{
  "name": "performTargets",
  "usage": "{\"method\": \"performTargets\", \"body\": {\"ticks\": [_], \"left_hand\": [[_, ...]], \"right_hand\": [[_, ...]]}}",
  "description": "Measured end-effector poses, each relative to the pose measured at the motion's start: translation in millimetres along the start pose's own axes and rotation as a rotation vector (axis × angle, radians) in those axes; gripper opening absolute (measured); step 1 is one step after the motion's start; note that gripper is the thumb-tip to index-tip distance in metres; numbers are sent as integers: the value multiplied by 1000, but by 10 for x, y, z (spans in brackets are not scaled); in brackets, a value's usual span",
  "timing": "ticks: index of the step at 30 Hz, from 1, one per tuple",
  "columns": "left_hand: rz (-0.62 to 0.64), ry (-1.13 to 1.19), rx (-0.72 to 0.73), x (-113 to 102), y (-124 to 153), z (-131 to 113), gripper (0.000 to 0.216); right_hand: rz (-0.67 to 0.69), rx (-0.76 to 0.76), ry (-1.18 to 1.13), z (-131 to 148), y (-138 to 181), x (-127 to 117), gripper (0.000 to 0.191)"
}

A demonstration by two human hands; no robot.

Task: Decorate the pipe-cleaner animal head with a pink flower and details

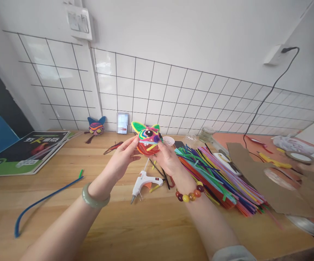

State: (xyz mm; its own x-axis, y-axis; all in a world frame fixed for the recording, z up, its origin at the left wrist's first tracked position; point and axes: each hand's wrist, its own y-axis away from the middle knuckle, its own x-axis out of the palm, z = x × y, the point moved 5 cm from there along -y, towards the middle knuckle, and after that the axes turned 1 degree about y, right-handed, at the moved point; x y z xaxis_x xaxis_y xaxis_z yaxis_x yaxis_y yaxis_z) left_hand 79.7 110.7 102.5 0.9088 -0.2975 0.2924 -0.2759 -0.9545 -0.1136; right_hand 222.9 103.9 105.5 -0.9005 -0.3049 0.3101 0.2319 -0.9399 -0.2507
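Note:
Between my two hands, above the wooden table (91, 228), is a colourful animal head made of pipe cleaners (147, 139), with green-edged ears, dark eyes and a red lower part. My left hand (125, 155) pinches its left side with thumb and fingers. Gripping the lower right side is my right hand (167, 157), its fingers partly hidden behind the head. Just below the hands a white hot glue gun (146, 182) lies on the table, nozzle toward me. A few loose pipe cleaner pieces lie around it.
A large bundle of pipe cleaners (216, 177) lies right, beside cardboard (271, 192) and a yellow glue gun (275, 161). A blue pipe cleaner (48, 197) and a magazine (28, 152) lie left. A phone (122, 123) and a blue-eared head (96, 126) stand by the wall.

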Motion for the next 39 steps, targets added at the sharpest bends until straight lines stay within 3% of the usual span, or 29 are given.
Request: {"method": "performTargets", "body": {"ticks": [7,19,32,39], "left_hand": [[37,99,32,48,24,-35,45],[-5,132,51,52,6,-7,44],[6,82,-199,-69,-94,171,50],[-37,-66,-138,-85,-69,113,52]], "right_hand": [[32,-20,15,45,14,47,42],[29,-37,-8,35,11,43,42],[-85,289,-181,-174,-23,-13,39],[-66,342,-242,-212,-47,-24,38]]}}
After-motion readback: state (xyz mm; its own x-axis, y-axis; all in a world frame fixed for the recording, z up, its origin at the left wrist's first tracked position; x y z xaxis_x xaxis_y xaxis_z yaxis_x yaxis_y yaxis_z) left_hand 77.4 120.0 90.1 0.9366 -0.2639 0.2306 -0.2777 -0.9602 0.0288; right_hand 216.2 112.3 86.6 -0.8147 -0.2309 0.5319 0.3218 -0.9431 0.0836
